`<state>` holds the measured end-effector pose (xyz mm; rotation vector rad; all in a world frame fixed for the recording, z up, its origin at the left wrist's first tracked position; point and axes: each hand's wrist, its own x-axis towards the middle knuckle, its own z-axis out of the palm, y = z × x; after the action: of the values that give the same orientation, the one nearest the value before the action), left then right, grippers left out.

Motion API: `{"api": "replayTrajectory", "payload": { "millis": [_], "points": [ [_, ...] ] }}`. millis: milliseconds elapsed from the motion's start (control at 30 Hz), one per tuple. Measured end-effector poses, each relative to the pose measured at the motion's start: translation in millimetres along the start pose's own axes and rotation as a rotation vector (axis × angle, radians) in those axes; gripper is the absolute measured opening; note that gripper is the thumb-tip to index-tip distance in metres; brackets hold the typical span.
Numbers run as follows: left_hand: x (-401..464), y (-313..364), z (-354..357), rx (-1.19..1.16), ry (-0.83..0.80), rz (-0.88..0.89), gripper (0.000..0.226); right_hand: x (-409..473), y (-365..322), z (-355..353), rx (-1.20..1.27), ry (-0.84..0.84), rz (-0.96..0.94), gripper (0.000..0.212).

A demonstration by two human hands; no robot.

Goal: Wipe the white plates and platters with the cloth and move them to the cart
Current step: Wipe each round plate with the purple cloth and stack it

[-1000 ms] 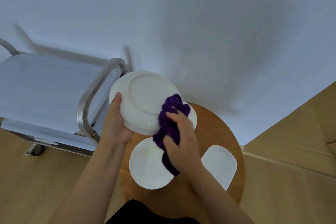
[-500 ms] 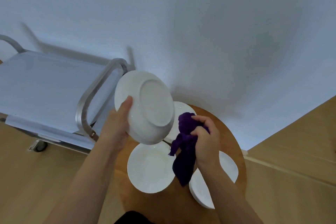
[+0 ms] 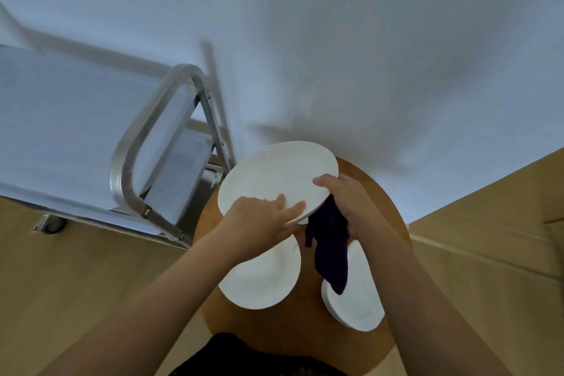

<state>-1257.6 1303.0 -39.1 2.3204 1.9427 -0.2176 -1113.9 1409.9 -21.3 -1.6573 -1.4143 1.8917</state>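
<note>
Round wooden table (image 3: 375, 198) by white wall, steel cart (image 3: 131, 162) at 10 o'clock. I see round white plate (image 3: 274, 180), turned face-up since half second ago. Left hand (image 3: 259, 217) pinches near rim; right hand (image 3: 351, 207) clamps far rim plus purple cloth (image 3: 331, 250). Wiping seems finished; cart next.

Round wooden table (image 3: 377, 192) with a round white plate (image 3: 262, 281) and a white platter (image 3: 355, 299).
</note>
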Motion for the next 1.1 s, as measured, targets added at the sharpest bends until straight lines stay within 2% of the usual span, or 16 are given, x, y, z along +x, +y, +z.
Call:
{"api": "replayTrajectory", "payload": {
  "millis": [33,100,167,200,267,300,367,433,500,633,700,933,1000,1100],
  "points": [
    [2.4,-1.4,5.8,0.006,-0.021,0.024,0.054,3.5,4.2,1.2,-0.006,0.049,0.009,0.017],
    [5.0,-7.1,17.7,-0.076,-0.04,0.035,0.066,11.6,15.5,3.2,0.004,0.129,0.041,0.008],
    [6.1,-20.6,27.5,-0.361,-0.014,-0.079,0.09,21.5,28.0,2.5,0.04,0.206,0.065,0.008],
    [6.5,-29.8,33.4,-0.509,0.063,-0.17,0.094,26.5,34.3,0.8,0.068,0.243,0.075,0.008],
    [11.4,-49.0,48.5,-0.644,0.234,-0.398,0.082,35.3,44.4,-4.6,0.142,0.292,0.096,0.007],
    [15.1,-57.2,54.9,-0.75,0.244,-0.524,0.07,39.5,48.5,-7.4,0.169,0.304,0.1,0.007],
    [25.2,-64.7,65.8,-1.176,0.076,-0.759,0.042,48.0,54.6,-10.3,0.157,0.314,0.09,0.007],
    [38.9,-65.8,75.6,-1.583,-0.097,-0.877,0.01,58.3,57.0,-11.8,0.087,0.308,0.073,0.007],
    [52.9,-66.5,84.5,-1.719,-0.123,-0.979,0.007,71.5,57.9,-14.9,-0.018,0.303,0.079,0.011],
    [78.2,-68.2,94.3,-1.748,-0.06,-1.119,0.012,98.7,61.0,-25.8,-0.489,0.328,0.126,0.03],
    [87.8,-68.1,101.1,-1.714,-0.036,-1.147,0.017,110.8,65.8,-26.8,-0.608,0.347,0.132,0.036],
    [108.1,-74.8,128.2,-1.594,0.031,-1.089,0.018,137.9,81.1,-19.4,-0.598,0.349,0.201,0.026],
    [113.3,-75.6,134.1,-1.458,0.015,-1.011,0.016,143.0,85.4,-19.6,-0.592,0.359,0.225,0.026],
    [118.6,-76.7,140.9,-1.12,-0.015,-0.857,0.019,148.7,95.4,-18.1,-0.53,0.382,0.274,0.03]
  ]
}}
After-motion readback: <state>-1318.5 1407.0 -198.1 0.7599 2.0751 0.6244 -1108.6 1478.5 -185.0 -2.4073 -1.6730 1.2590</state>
